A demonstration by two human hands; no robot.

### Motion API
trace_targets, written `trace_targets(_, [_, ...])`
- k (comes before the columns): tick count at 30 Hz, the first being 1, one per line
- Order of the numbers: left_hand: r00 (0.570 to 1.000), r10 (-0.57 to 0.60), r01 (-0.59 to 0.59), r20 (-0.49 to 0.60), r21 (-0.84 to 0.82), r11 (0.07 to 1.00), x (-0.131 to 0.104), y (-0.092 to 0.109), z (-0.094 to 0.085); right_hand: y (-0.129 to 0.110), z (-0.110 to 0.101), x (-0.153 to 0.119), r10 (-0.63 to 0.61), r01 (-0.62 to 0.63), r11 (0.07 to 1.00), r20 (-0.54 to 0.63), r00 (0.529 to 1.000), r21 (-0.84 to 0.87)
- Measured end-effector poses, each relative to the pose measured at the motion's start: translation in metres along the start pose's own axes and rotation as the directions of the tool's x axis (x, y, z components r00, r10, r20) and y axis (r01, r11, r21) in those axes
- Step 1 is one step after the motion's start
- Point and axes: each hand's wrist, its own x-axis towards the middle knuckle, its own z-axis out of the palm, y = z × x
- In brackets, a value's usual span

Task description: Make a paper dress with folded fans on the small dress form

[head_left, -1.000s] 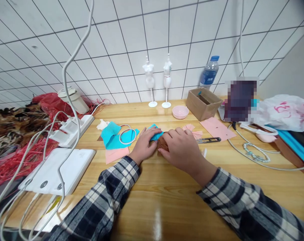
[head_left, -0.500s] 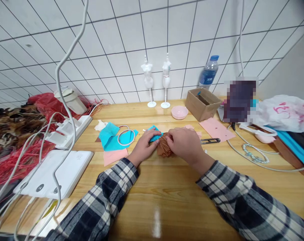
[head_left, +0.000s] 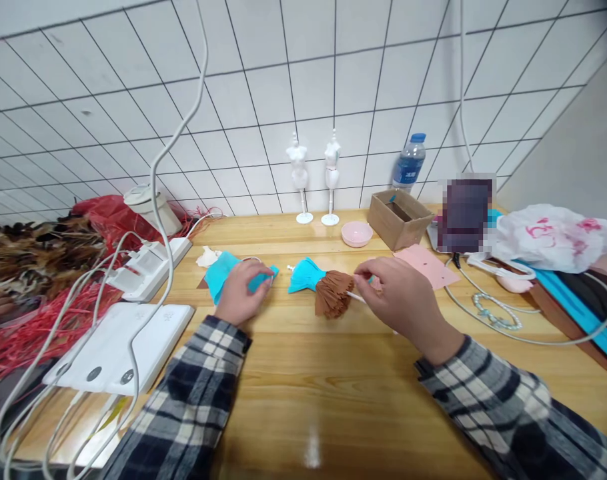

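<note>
A small crepe-paper piece lies across the table, with a pleated blue part [head_left: 307, 275] tied in narrow beside a ruffled brown part [head_left: 333, 293]. From the brown end a thin white stick [head_left: 354, 297] runs to my right hand [head_left: 403, 300], whose thumb and fingers are pinched closed at it. My left hand [head_left: 244, 292] is apart from this piece, curved over a folded blue crepe sheet [head_left: 221, 270], thumb and index finger apart. Most of a pale ring [head_left: 252, 259] is hidden under that hand. Whether the left fingers touch the ring or the sheet is unclear.
Behind stand two white mini mannequins [head_left: 304, 180], a pink bowl [head_left: 357, 234], a cardboard box [head_left: 401, 223] and a water bottle [head_left: 409, 163]. Pink paper [head_left: 426, 265] and a bead bracelet [head_left: 496, 313] lie right. Cables, a power strip [head_left: 151, 267] and a white power bank [head_left: 121, 343] occupy the left.
My left hand has left the blue part and moved left over the blue sheet and ring. My right hand has drawn back rightward from the brown ruffle, exposing the piece. The view has shifted slightly.
</note>
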Motion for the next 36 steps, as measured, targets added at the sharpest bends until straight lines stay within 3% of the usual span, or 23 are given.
trace_targets(3, [0.969,-0.124,0.087,0.214,0.174,0.981,-0.011,-0.033,-0.022,0.029,-0.001,-0.022,0.001,0.007,0.999,-0.198,0.980,0.040])
trace_targets(6, [0.920,-0.230,0.142,0.317,0.278,0.950,-0.015,-0.046,-0.024,0.052,0.005,-0.035,0.032,-0.023,0.998,-0.170,0.985,0.055])
trace_targets(9, [0.917,-0.213,0.120,0.337,0.275,0.954,-0.012,-0.042,-0.019,0.060,0.010,-0.036,0.025,-0.014,0.997,-0.140,0.990,0.077])
trace_targets(11, [0.943,-0.206,0.152,0.263,0.211,0.966,-0.008,-0.032,-0.019,0.059,0.010,-0.034,-0.006,0.019,0.995,-0.134,0.991,0.101])
trace_targets(15, [0.976,-0.216,0.215,-0.001,-0.090,0.972,-0.007,0.004,-0.020,0.044,0.006,-0.035,-0.057,0.086,0.983,-0.173,0.983,0.164])
trace_targets(18, [0.987,-0.093,0.067,-0.131,-0.190,0.980,-0.015,0.046,-0.009,0.020,0.006,-0.041,-0.105,0.149,0.958,-0.180,0.978,0.246])
trace_targets(21, [0.978,0.175,-0.194,-0.113,-0.190,0.962,-0.026,0.091,0.012,-0.005,0.008,-0.048,-0.091,0.140,0.926,-0.153,0.984,0.351])
trace_targets(24, [0.953,0.295,-0.304,-0.076,-0.283,0.910,-0.035,0.123,0.029,-0.019,0.010,-0.053,-0.073,0.132,0.909,-0.163,0.984,0.395])
trace_targets(27, [0.959,0.273,-0.284,-0.080,-0.300,0.911,-0.041,0.135,0.035,-0.021,0.010,-0.053,-0.080,0.155,0.926,-0.221,0.972,0.345])
trace_targets(30, [0.970,0.229,-0.241,-0.075,-0.276,0.930,-0.042,0.134,0.036,-0.020,0.009,-0.053,-0.039,0.131,0.935,-0.271,0.962,0.329])
trace_targets(36, [0.985,0.172,-0.174,-0.032,-0.251,0.952,-0.039,0.131,0.036,-0.020,0.009,-0.052,-0.008,0.095,0.922,-0.225,0.974,0.375])
